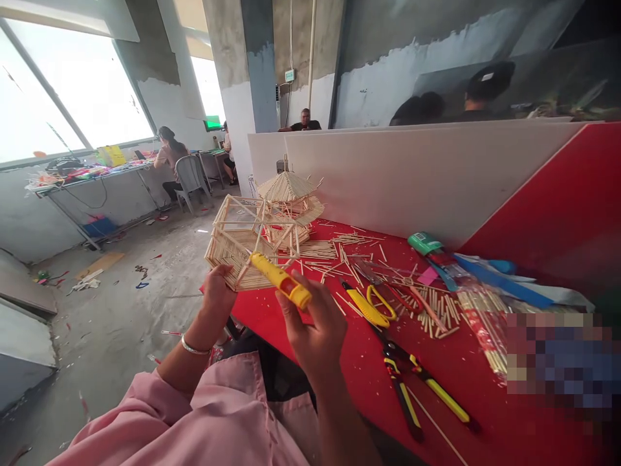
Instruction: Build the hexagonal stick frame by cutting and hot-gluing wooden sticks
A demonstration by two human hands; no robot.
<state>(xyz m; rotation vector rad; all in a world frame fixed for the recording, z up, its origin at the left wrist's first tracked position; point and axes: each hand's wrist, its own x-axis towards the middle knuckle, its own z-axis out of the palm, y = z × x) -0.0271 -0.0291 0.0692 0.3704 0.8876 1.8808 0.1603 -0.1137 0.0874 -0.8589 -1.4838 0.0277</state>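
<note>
My left hand (218,294), with a silver bangle at the wrist, grips the lower edge of an open framework of thin wooden sticks (226,255). This framework has a slatted base and upright posts, and it is tilted over the table's near left edge. In my right hand (317,323) is a slim yellow glue bottle (274,273), its narrow end pointing up and left at the framework's posts. Just behind stands a small stick pagoda (288,188) with a pointed slatted roof, partly hidden by the framework.
On the red table (354,362) lie loose sticks (349,243), yellow-handled scissors (371,307), black-and-yellow pliers (402,362), a bagged stick bundle (485,323) and a green-capped container (427,244). A white partition (378,175) stands behind. Other people sit farther off.
</note>
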